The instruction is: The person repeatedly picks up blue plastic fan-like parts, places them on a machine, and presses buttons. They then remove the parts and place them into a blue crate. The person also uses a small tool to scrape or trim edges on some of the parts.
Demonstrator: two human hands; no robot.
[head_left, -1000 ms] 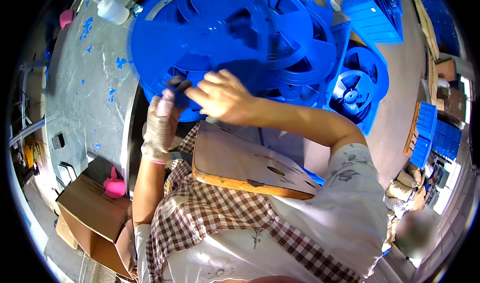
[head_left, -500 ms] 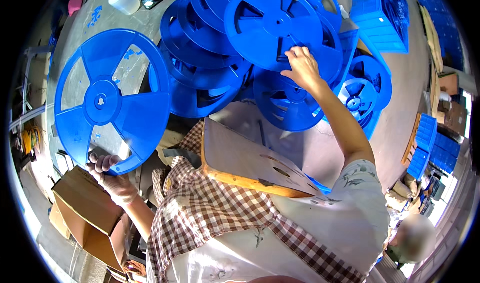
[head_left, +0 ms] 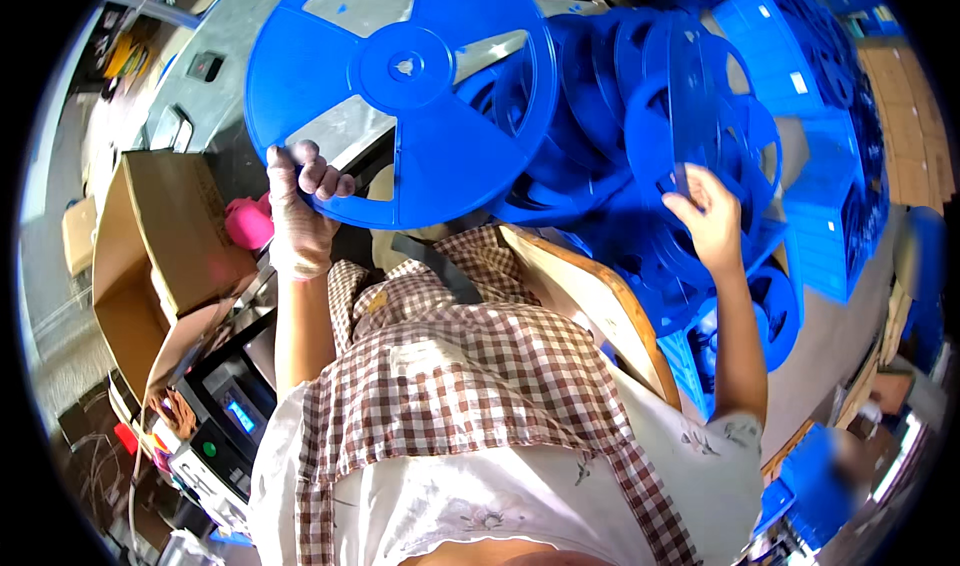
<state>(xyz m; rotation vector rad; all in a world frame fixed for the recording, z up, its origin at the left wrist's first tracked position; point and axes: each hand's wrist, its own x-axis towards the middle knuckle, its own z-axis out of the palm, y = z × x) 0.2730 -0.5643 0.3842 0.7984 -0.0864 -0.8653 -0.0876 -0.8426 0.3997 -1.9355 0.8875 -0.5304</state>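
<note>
My left hand [head_left: 303, 221], in a thin pale glove, is closed on the near rim of a large blue plastic reel disc [head_left: 450, 156]. This disc faces up, with three wedge-shaped openings and a round hub, above the grey table. My bare right hand [head_left: 712, 224] pinches the lower edge of another blue reel disc [head_left: 690, 96], which stands nearly edge-on. Beneath and behind it lies a heap of similar blue discs [head_left: 590, 96], overlapping and leaning on one another. Part of the heap is hidden by the disc in my left hand.
Blue plastic crates [head_left: 825, 176] stand at the right. An open cardboard box [head_left: 165, 256] is at the left, beside a pink object [head_left: 250, 223]. Below that sits a machine with a small lit screen [head_left: 240, 416]. A wood-edged board [head_left: 600, 301] leans by my lap.
The view has swung left. The disc at my right hand has tipped from face-up to nearly edge-on. My left hand still grips its disc, now in front of the heap.
</note>
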